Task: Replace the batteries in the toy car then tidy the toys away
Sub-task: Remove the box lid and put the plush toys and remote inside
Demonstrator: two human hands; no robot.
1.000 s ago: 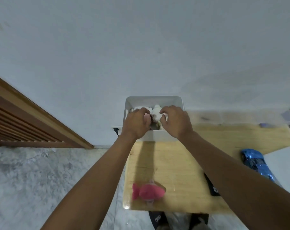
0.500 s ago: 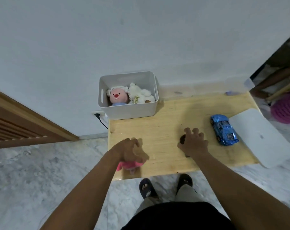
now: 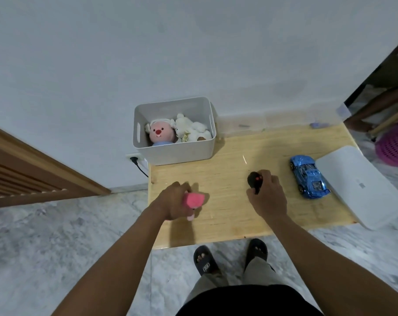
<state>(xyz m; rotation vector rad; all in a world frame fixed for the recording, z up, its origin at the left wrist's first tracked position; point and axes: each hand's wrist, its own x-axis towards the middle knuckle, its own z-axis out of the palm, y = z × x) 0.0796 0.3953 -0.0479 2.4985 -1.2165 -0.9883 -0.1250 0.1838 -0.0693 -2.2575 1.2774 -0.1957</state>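
Toy car: glossy blue, upright.

Only an S logo reads, on a black slipper (mark on white lid illegible).

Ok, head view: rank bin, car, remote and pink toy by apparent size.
1. white bin
2. blue car
3. pink toy in left hand and black remote in right hand: similar, partly hidden, unranked.

Both your arms reach forward and down. Your left hand grips a pink plush toy; your right hand holds a black remote.
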